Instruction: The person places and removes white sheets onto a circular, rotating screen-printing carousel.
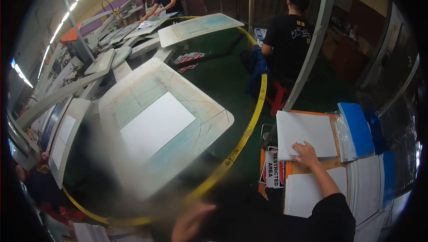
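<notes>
My right hand (pixel 306 154) lies on the near edge of a stack of white sheets (pixel 307 128) at the right, its fingers apart and touching the top sheet. Low in the view, my left hand (pixel 191 222) is blurred and close to the yellow ring rail (pixel 213 178); its fingers are too smeared to read. A single white sheet (pixel 158 124) rests on the large pale platen (pixel 209 112) in front of me. Beside the stack stands a printed sign reading "RESTRICTED AREA" (pixel 274 168), partly covered.
More white sheets (pixel 316 190) and blue-covered stacks (pixel 355 121) fill the right side. Another platen (pixel 200 27) projects over the rail. One person (pixel 167 3) handles printed sheets at the back; another person (pixel 290 41) sits facing away. A metal post (pixel 312 46) rises beside the stacks.
</notes>
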`<state>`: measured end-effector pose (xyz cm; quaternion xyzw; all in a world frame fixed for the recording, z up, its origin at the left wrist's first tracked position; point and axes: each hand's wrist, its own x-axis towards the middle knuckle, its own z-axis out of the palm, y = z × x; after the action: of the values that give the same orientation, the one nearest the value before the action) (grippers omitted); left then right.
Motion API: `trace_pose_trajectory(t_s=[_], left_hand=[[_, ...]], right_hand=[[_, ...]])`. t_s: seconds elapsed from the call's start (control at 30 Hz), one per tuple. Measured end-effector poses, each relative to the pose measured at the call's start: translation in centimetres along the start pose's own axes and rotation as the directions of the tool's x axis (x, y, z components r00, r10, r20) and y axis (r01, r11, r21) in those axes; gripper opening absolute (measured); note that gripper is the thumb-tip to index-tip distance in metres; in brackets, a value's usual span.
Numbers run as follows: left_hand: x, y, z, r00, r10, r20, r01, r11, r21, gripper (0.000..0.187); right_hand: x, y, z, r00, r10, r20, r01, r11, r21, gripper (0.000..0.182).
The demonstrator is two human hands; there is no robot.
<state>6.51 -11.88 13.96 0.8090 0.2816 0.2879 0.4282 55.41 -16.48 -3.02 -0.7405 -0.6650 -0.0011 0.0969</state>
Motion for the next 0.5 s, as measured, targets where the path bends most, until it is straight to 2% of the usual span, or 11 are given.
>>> trace_pose_trajectory(t_s=[0.03,0.07,0.13,0.17,0.23,0.3,0.37,0.4,0.43,0.47,0.5], left_hand=[[0.3,0.8,0.3,0.994,-0.088,-0.067,0.076,0.983,-0.168,0.02],[0.6,0.8,0.3,0.997,-0.079,-0.021,0.075,0.986,-0.146,0.021],[1.2,0.5,0.4,0.995,-0.078,0.067,0.084,0.991,-0.099,0.022],[1.5,0.5,0.5,0.993,-0.044,0.105,0.052,0.995,-0.08,0.024],[2.5,0.7,0.7,0.986,0.028,0.162,-0.019,0.998,-0.054,0.03],[4.1,3.1,-0.3,0.986,0.011,0.164,-0.005,0.999,-0.037,0.029],[6.3,6.3,-1.4,0.98,0.193,0.046,-0.18,0.962,-0.204,0.027],[7.1,7.8,-1.6,0.95,0.311,-0.011,-0.293,0.882,-0.37,0.023],[8.4,8.8,-1.6,0.902,0.424,-0.082,-0.402,0.755,-0.518,0.024],[10.4,9.2,-1.2,0.769,0.628,-0.121,-0.55,0.553,-0.626,0.029],[11.8,9.7,-0.5,0.689,0.71,-0.146,-0.576,0.414,-0.704,0.028]], right_hand=[[-0.4,-0.3,-0.6,0.998,0.028,-0.062,-0.027,1.0,0.014,0.048],[-0.9,-0.4,-1.2,0.974,0.058,-0.219,-0.051,0.998,0.039,0.042],[-1.8,-1.2,-3.4,0.857,0.122,-0.501,-0.078,0.991,0.108,0.031],[-2.4,-2.0,-5.3,0.789,0.074,-0.61,-0.062,0.997,0.041,0.026],[-3.4,-3.0,-9.2,0.616,-0.056,-0.786,-0.062,0.991,-0.119,0.023],[-4.9,-5.7,-13.0,0.438,-0.128,-0.89,-0.082,0.98,-0.181,0.028],[-5.7,-7.1,-15.0,0.185,-0.097,-0.978,-0.189,0.973,-0.132,0.022],[-6.1,-7.9,-15.9,0.063,-0.072,-0.995,-0.257,0.963,-0.086,0.018],[-6.3,-8.2,-16.5,-0.027,-0.145,-0.989,-0.284,0.95,-0.132,0.014],[-6.3,-8.3,-17.2,-0.116,-0.224,-0.968,-0.323,0.93,-0.177,0.011],[-6.2,-8.3,-18.1,-0.201,-0.307,-0.93,-0.369,0.903,-0.218,0.009]])
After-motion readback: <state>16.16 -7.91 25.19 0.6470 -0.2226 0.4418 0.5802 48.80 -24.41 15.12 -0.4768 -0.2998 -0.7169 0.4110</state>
